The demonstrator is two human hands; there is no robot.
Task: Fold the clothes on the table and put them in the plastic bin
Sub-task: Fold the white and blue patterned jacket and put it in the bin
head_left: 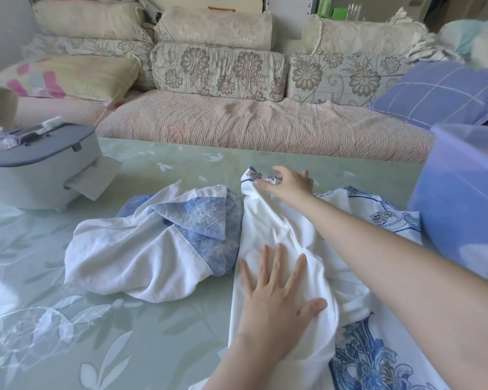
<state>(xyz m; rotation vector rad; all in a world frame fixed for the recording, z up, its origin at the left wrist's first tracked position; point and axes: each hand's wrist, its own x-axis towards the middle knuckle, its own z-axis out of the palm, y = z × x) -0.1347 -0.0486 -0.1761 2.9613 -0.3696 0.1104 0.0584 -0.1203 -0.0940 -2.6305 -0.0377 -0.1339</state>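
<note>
The white printed shirt (276,229) lies stretched lengthwise on the table (152,347). The left hand (276,299) lies flat on the shirt's near half, fingers straight and spread, holding nothing. At the shirt's far end the right hand (289,184) pinches the bunched edge between thumb and curled fingers. Just left of the shirt sits a crumpled white-and-blue garment (152,249); just right of it, the plastic bin (462,206). Well left of the shirt is a grey tissue box (40,170), and beyond it a sofa (237,122).

The plastic bin (462,198) is blurred, cropped at right; the patterned garment (364,361) runs off below
</note>
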